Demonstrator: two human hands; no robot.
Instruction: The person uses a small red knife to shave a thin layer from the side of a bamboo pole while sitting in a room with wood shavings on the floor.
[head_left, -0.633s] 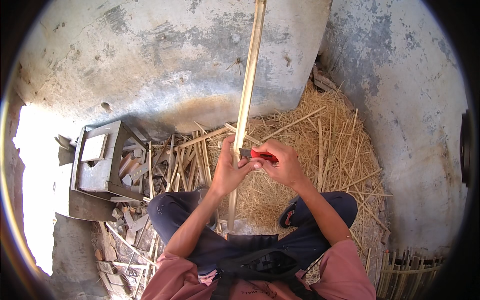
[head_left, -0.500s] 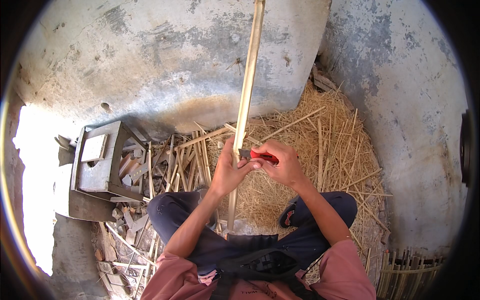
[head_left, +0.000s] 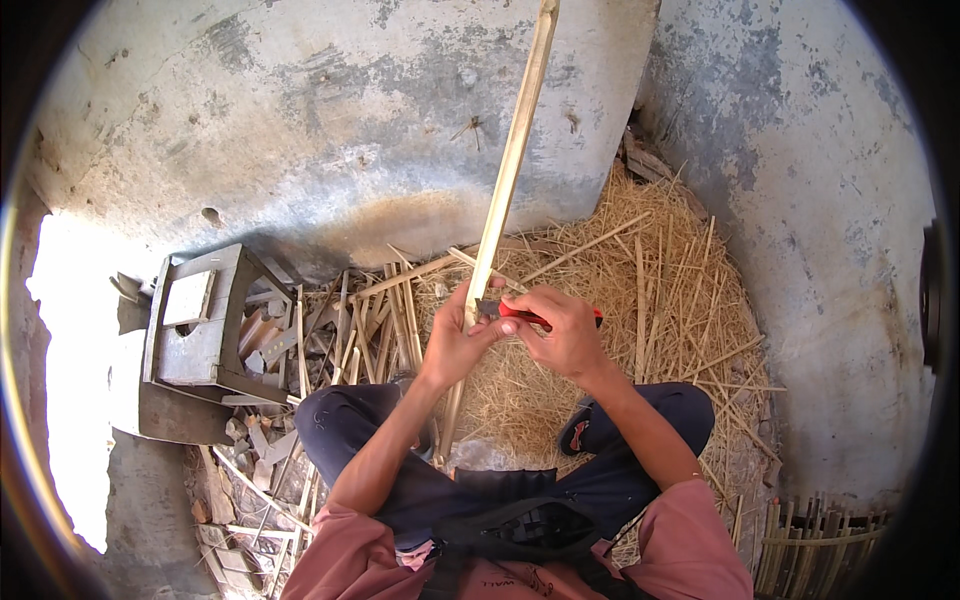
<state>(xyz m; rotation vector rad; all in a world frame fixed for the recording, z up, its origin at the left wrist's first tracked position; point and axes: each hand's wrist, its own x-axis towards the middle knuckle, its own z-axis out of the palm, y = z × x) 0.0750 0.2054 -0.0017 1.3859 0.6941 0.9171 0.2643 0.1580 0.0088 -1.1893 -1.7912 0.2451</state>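
Observation:
A long, pale split-bamboo strip (head_left: 512,160) stands tilted in front of me, its top leaning right and its lower end between my legs. My left hand (head_left: 458,338) is wrapped round the strip near its middle. In my right hand (head_left: 562,330) is a red-handled utility knife (head_left: 528,317), gripped with the fingers closed. Its dark blade points left and meets the strip just above my left thumb. The two thumbs are close together at the blade. Part of the knife handle is hidden by my right fingers.
Thin shavings (head_left: 690,300) are heaped on the floor ahead and right. Several bamboo pieces (head_left: 405,320) lie left of the strip. A wooden box (head_left: 205,335) with rubble stands further left. The plastered wall (head_left: 330,130) rises ahead, and a slatted bamboo piece (head_left: 815,550) is at lower right.
The strip has tilted further, its top moving right and its lower end left. My hands and the knife have stayed almost in place, with the blade still at the strip.

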